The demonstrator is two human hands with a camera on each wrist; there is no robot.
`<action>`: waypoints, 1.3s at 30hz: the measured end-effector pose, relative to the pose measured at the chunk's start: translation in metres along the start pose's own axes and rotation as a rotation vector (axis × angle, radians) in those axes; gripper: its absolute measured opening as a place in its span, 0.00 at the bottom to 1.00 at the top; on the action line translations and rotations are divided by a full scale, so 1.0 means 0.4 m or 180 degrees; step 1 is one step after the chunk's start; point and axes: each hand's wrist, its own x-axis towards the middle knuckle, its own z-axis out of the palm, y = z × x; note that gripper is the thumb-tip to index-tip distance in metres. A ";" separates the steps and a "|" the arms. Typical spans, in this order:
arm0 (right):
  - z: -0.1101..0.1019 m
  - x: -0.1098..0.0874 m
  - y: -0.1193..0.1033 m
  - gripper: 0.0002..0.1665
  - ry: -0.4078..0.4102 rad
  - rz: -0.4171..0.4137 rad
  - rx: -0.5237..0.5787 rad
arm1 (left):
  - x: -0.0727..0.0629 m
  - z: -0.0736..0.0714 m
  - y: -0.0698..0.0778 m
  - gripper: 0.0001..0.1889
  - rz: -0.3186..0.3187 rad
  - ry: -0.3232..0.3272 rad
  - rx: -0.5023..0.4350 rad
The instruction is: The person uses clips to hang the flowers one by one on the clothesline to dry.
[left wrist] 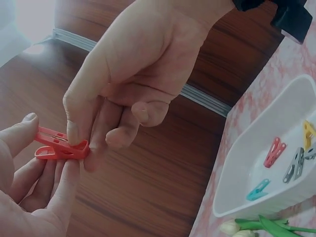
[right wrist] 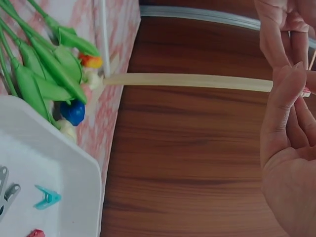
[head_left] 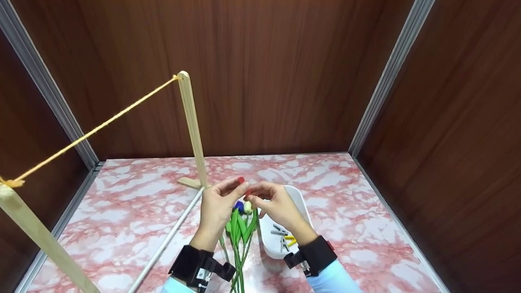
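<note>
Both hands hold a small red plastic clothespin (left wrist: 61,146) between them, raised in front of the body. My left hand (head_left: 216,208) pinches it at one end, thumb on top and fingers below, as the left wrist view shows. At the other end the thumb and a finger of my right hand (head_left: 281,206) grip it, the remaining fingers loosely curled. In the right wrist view most of the clothespin is hidden by the fingers. Beneath the hands lie artificial tulips (head_left: 243,228) with green leaves, with a blue bloom (right wrist: 72,112) among them.
Below my right hand is a white tray (head_left: 301,199) with grey clothespins (left wrist: 295,164), a yellow one (left wrist: 308,133), a red one (left wrist: 274,152) and a turquoise one (left wrist: 258,189). To the left stands a wooden post (head_left: 191,122), with a yellow cord (head_left: 101,126) strung to a nearer post (head_left: 44,240).
</note>
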 end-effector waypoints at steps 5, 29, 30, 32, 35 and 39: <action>0.014 0.006 -0.002 0.13 0.0087 0.0063 0.0160 | 0.005 -0.011 0.007 0.17 0.0012 0.0009 0.0056; 0.056 0.028 -0.013 0.11 0.0364 0.0178 0.0443 | 0.034 -0.036 0.018 0.10 0.0064 0.0015 -0.0268; 0.058 0.030 -0.014 0.11 0.0362 0.0175 0.0431 | 0.036 -0.035 0.018 0.09 0.0112 0.0056 -0.0244; 0.061 0.034 -0.016 0.11 0.0352 0.0152 0.0423 | 0.040 -0.034 0.019 0.08 0.0211 0.0131 -0.0197; 0.063 0.041 -0.014 0.13 0.0281 0.0078 0.0388 | 0.047 -0.037 0.027 0.07 0.0361 0.0213 -0.0115; 0.066 0.047 0.002 0.24 -0.0072 0.0008 -0.0079 | 0.058 -0.058 0.046 0.05 0.0576 0.0349 0.0109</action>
